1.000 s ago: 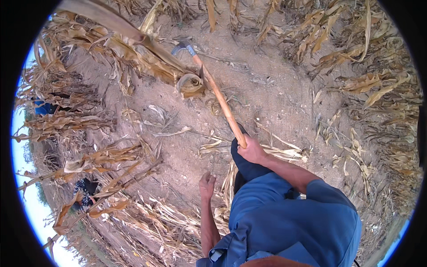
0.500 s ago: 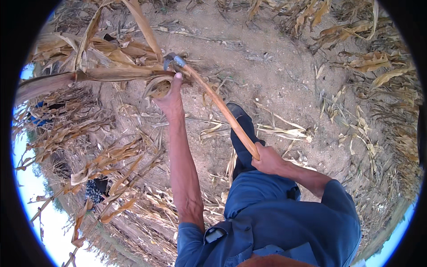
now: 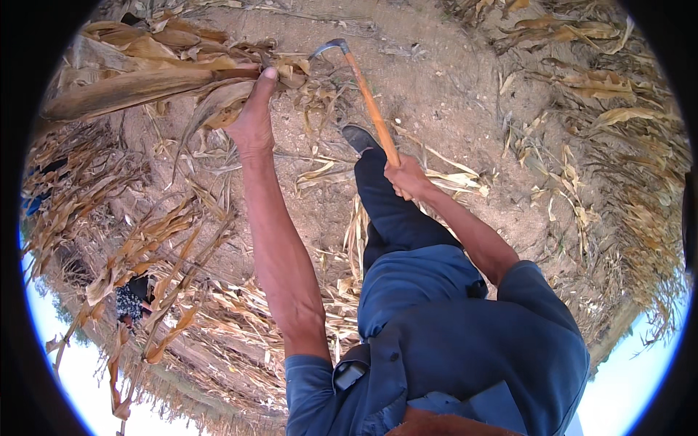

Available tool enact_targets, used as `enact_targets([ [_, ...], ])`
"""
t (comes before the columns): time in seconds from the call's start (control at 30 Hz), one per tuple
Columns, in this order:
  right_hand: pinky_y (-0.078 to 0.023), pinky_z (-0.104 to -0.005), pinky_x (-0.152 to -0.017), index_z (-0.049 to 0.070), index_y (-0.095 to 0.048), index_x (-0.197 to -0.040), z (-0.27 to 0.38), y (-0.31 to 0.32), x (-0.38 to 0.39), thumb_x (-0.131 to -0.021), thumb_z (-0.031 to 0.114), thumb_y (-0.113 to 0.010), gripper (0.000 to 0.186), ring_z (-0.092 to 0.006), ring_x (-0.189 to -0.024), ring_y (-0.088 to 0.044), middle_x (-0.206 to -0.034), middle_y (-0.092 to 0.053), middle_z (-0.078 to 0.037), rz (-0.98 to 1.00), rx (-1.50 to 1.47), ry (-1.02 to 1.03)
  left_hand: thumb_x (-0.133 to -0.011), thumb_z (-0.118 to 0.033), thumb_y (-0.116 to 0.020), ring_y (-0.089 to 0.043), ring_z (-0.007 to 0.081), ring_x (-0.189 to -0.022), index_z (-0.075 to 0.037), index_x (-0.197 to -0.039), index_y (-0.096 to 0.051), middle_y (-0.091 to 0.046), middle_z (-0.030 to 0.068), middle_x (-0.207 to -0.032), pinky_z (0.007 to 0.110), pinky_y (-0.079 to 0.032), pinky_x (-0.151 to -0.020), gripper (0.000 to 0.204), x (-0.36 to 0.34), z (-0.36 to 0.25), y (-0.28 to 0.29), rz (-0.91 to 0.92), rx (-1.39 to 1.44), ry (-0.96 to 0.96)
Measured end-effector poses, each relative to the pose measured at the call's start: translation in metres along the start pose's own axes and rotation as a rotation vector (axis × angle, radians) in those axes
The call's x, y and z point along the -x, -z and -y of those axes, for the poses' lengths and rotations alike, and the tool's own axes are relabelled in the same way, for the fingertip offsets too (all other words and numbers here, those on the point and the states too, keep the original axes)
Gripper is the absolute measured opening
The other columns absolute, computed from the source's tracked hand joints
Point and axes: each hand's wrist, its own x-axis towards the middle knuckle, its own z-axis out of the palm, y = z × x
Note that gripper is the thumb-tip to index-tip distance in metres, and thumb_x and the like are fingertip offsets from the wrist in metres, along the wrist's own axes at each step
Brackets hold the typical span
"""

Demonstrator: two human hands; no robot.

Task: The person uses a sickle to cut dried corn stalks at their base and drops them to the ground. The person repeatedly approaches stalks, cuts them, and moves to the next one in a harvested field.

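My left hand [image 3: 251, 123] is closed round dry corn stalks [image 3: 171, 83] at the upper left, the thumb lying along them. Their brown leaves and husks trail off to the left, and the fingers are mostly hidden behind them. In my right hand [image 3: 408, 177] is the lower end of the wooden handle of a sickle [image 3: 372, 109]. Its curved metal blade [image 3: 329, 46] points left, a short gap away from the butt ends of the stalks. My dark shoe [image 3: 360, 138] rests on the soil below the blade.
Dry corn plants [image 3: 607, 109] stand along the right side. Fallen leaves [image 3: 454, 182] lie on the bare brown soil [image 3: 429, 80]. More standing stalks [image 3: 174, 261] fill the left, with a person [image 3: 133, 299] in patterned clothing partly hidden behind them.
The sickle has swung away from the stalks, its blade now apart from them to the right. My left hand and the stalks have shifted up and left; the stalks lie lower, more sideways.
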Motion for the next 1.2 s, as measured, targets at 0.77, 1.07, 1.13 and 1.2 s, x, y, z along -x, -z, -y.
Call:
enact_targets([
  [0.77, -0.035, -0.0286, -0.038, 0.009, -0.047, -0.076, -0.076, -0.005, -0.028, -0.087, 0.003, -0.055, 0.015, -0.0091, -0.042, -0.040, -0.058, -0.044, 0.000, 0.004, -0.218, -0.486, -0.081, 0.002, -0.075, -0.064, 0.0205, -0.103, 0.000, -0.119, -0.061, -0.065, 0.0103, -0.114, 0.037, -0.053, -0.095, 0.041, 0.081, -0.034, 0.136, -0.349, 0.262, -0.139],
  [1.07, -0.036, -0.0263, -0.039, 0.014, -0.044, -0.078, -0.039, -0.012, 0.019, -0.088, 0.005, -0.054, 0.017, -0.0064, -0.042, -0.041, -0.056, -0.041, 0.005, 0.086, -0.325, -0.505, -0.093, -0.021, -0.066, -0.063, 0.0275, -0.104, 0.007, -0.116, -0.062, -0.067, 0.0167, -0.107, 0.044, -0.050, -0.096, 0.036, 0.243, -0.137, 0.323, -0.699, 0.227, -0.206],
  [1.13, -0.036, -0.0263, -0.039, 0.014, -0.045, -0.079, -0.050, -0.007, 0.053, -0.089, 0.004, -0.053, 0.016, -0.0065, -0.042, -0.041, -0.056, -0.040, 0.005, 0.081, -0.211, -0.478, -0.094, -0.023, -0.065, -0.064, 0.0278, -0.100, 0.006, -0.114, -0.063, -0.067, 0.0170, -0.105, 0.044, -0.053, -0.092, 0.035, 0.320, -0.167, 0.365, -0.846, 0.197, -0.226],
  [1.2, -0.036, -0.0261, -0.040, 0.013, -0.046, -0.079, -0.042, 0.001, 0.058, -0.088, 0.003, -0.052, 0.015, -0.0071, -0.043, -0.041, -0.056, -0.039, 0.004, 0.080, -0.433, -0.467, -0.094, -0.024, -0.064, -0.062, 0.0263, -0.102, 0.009, -0.119, -0.061, -0.066, 0.0171, -0.105, 0.043, -0.049, -0.095, 0.042, 0.395, -0.185, 0.399, -1.014, 0.120, -0.215],
])
